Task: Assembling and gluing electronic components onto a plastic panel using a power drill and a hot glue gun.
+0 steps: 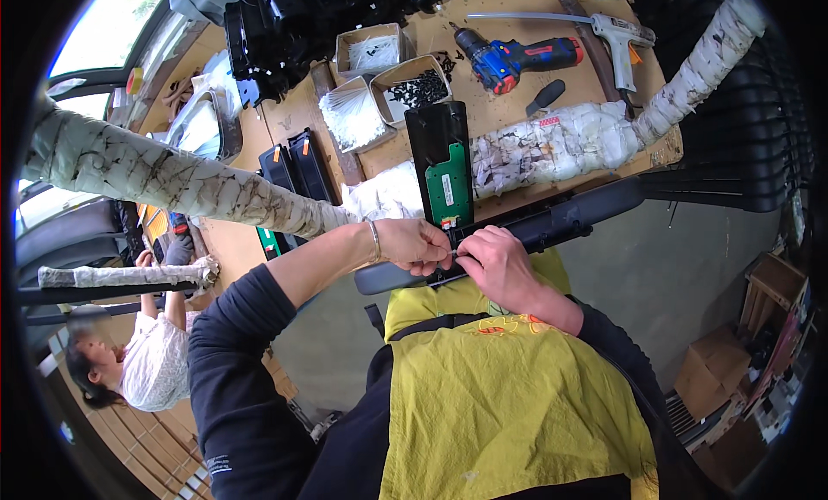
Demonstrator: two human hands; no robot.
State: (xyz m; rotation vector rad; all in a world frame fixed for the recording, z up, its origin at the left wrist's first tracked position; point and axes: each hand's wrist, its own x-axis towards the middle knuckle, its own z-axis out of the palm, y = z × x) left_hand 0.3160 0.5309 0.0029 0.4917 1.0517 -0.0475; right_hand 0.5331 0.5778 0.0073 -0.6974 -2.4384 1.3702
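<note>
My left hand (412,245) and my right hand (502,264) meet fingertip to fingertip in front of my lap. Both are closed in a pinch around something small between them, too small to name, perhaps a wire end. Just beyond the fingers stands a black plastic housing (437,120) with a green circuit board (446,189) in it. A small pale connector with red wires (450,222) sits at the board's near end. Beneath my hands a long dark grey padded bar (595,207) lies crosswise along the table's front edge.
White-wrapped posts (194,185) frame the wooden table. On it are a blue and red cordless drill (509,60), a glue gun (617,38), a box of black screws (418,90), white cable ties (354,116) and black housings (297,168). Another person (159,362) works at the left.
</note>
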